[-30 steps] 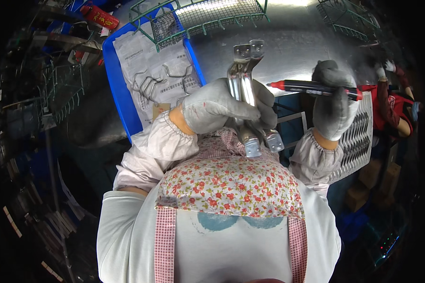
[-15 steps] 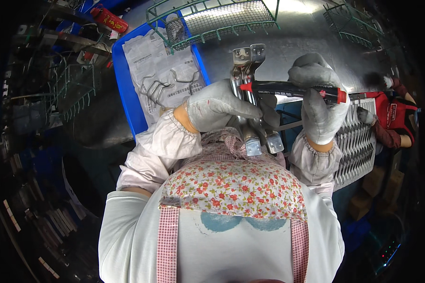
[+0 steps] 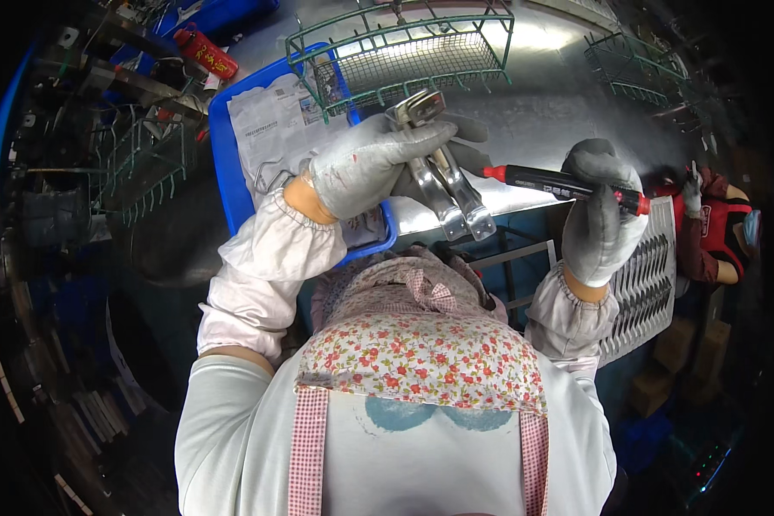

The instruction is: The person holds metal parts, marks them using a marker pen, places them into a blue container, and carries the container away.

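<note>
My left hand (image 3: 353,172), in a grey-white glove, is closed around a pair of shiny bent metal brackets (image 3: 460,206) lying side by side. They slant, with their flat lower ends toward me; the glove covers their middle. To the right, my gloved right hand (image 3: 606,224) grips a black marker pen (image 3: 537,179) with red ends. The pen lies almost level, its left end pointing at the brackets and close to my left fingertips, apart from the metal. Whether that red end is a cap or a bare tip, I cannot tell.
Left of the brackets stands a blue tray (image 3: 224,163) with printed paper (image 3: 262,125) and bent wire pieces (image 3: 271,176). Green wire baskets (image 3: 413,73) sit on the metal table (image 3: 525,125). At right are a white slotted panel (image 3: 641,292) and another person in red (image 3: 705,224).
The brackets have turned and moved farther from my body with my left hand. My right hand has shifted right and down, so the marker pen no longer overlaps the brackets.
</note>
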{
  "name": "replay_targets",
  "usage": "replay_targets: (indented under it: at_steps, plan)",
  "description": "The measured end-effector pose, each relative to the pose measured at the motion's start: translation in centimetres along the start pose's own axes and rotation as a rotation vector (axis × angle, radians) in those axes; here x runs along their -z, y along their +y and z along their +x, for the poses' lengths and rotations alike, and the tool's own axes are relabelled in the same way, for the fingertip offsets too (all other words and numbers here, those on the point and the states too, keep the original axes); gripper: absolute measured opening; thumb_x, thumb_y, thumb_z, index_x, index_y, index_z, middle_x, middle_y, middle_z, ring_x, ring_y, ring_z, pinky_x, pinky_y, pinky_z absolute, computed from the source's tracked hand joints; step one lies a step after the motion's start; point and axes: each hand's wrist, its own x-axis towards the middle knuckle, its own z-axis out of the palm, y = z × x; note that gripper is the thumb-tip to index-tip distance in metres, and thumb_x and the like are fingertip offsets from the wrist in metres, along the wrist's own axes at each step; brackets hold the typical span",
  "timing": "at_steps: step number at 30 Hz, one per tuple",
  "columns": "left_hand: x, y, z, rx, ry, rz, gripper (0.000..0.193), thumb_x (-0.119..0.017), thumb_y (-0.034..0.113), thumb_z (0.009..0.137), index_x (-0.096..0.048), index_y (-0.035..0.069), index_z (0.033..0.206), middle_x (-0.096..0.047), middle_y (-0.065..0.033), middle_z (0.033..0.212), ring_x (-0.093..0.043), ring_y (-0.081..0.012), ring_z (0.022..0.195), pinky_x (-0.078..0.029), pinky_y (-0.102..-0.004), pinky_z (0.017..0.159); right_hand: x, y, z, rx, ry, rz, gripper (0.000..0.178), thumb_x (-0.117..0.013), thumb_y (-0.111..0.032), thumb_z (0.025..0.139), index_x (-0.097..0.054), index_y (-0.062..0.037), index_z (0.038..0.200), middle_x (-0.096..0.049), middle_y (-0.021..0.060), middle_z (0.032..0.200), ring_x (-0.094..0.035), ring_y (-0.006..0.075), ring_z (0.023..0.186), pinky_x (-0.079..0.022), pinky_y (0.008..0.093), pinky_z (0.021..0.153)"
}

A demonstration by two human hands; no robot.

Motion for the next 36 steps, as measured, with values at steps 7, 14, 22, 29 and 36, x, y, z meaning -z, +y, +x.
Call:
replay_targets:
  at_steps: [7,14,22,29,36]
  plan:
    - [0.9,0.7,1.0,-0.181,0.086,0.594,0.039,-0.052,0.028,0.093,-0.054,0.002,0.122,-0.066,-0.0088,0.1,-0.061,-0.0117,0.091,-0.048,-0.0246,0.081,-0.1,-0.1,0.4,0.101,-0.039,-0.12,0.018,-0.064,-0.002,0.072,-0.065,0.0047,0.089,-0.057,0.01,0.083,-0.055,0.0163,0.074,-0.044,0.0261,0.066]
    - [0.3,1.5,1.2,-0.19,0.088,0.733,0.039,-0.053,0.027,0.091,-0.054,0.005,0.124,-0.067,-0.0061,0.1,-0.06,-0.0107,0.089,-0.047,-0.024,0.08,-0.8,-0.4,1.2,-0.013,-0.147,-0.192,0.018,-0.063,0.003,0.068,-0.065,0.0019,0.086,-0.059,0.0071,0.08,-0.057,0.0143,0.072,-0.045,0.0265,0.063]
    - [-1.0,2.5,0.2,-0.101,0.132,0.763,0.038,-0.054,0.031,0.089,-0.06,0.007,0.118,-0.068,-0.0077,0.093,-0.061,-0.0135,0.077,-0.048,-0.0272,0.071,-2.0,-1.6,2.0,-0.037,-0.138,-0.206,0.017,-0.062,0.008,0.074,-0.066,-0.0006,0.088,-0.062,0.006,0.08,-0.059,0.0115,0.069,-0.046,0.0231,0.064]
    - [0.4,1.0,0.0,-0.018,0.165,0.605,0.039,-0.053,0.032,0.092,-0.058,0.005,0.119,-0.065,-0.0024,0.091,-0.052,-0.0079,0.071,-0.045,-0.0248,0.066,-2.2,-1.5,1.5,-0.077,-0.053,-0.005,0.019,-0.063,0.008,0.073,-0.067,-0.0018,0.089,-0.063,0.0048,0.08,-0.058,0.01,0.067,-0.045,0.0217,0.062]
    - [-1.3,1.8,-1.2,-0.263,0.153,0.836,0.035,-0.057,0.023,0.087,-0.058,0.006,0.118,-0.067,-0.0095,0.094,-0.062,-0.0139,0.081,-0.049,-0.0271,0.072,-3.4,-2.0,1.4,-0.076,-0.124,-0.209,0.02,-0.066,0.008,0.07,-0.067,-0.0031,0.087,-0.065,0.0051,0.08,-0.06,0.0116,0.071,-0.047,0.0233,0.064]
